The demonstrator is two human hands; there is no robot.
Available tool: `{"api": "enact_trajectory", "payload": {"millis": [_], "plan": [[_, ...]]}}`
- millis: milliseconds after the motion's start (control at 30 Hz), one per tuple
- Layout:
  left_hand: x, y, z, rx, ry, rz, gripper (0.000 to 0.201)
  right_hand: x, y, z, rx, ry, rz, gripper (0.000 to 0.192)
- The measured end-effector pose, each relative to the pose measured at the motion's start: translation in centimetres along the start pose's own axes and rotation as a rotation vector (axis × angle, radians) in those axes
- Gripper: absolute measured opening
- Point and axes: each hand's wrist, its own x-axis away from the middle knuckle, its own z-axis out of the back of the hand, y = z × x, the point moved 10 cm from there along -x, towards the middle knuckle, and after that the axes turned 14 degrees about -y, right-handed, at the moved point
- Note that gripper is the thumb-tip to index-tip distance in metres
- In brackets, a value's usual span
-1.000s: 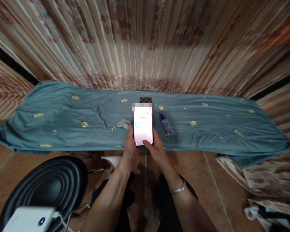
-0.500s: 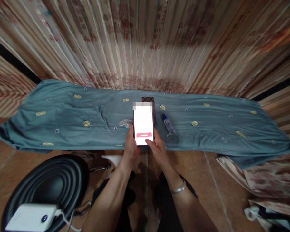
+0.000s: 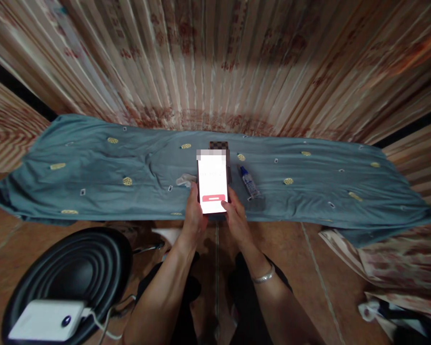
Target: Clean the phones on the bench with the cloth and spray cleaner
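Observation:
I hold a phone point(image 3: 212, 184) upright in front of me, its screen bright white with a pink bar near the bottom. My left hand point(image 3: 194, 213) grips its left edge from below. My right hand point(image 3: 237, 215) holds its right edge, the thumb resting at the screen's lower right corner. The phone hovers over the near edge of a teal cloth point(image 3: 93, 167) spread on a table. On the cloth, a small clear bottle with a blue cap point(image 3: 249, 182) lies just right of the phone, and a pale crumpled item point(image 3: 185, 180) lies just left of it.
A dark checkered object point(image 3: 218, 144) sits on the cloth behind the phone. Striped curtains point(image 3: 215, 62) hang behind the table. A black round stool point(image 3: 72, 273) with a white power bank point(image 3: 46, 320) and cable stands at lower left. Patterned fabric point(image 3: 380, 258) is piled at right.
The screen went from a mostly white page to one with a pink bar. My right thumb slid from the screen's lower middle to its lower right corner. Both hands stayed on the phone.

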Motion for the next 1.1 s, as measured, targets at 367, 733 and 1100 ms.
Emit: {"api": "enact_trajectory", "payload": {"millis": [367,733,1100], "plan": [[0.15,-0.12,-0.32,0.001,0.002,0.029,0.042,-0.14,-0.09,0.39,0.024,-0.003,0.019,0.052],[0.04,-0.31,-0.54,0.004,-0.022,0.040,0.045,-0.36,0.18,0.50,0.023,-0.005,0.017,0.049],[0.09,-0.48,-0.52,0.001,-0.014,0.059,0.046,-0.28,-0.48,0.66,0.055,0.022,0.019,0.044]]}}
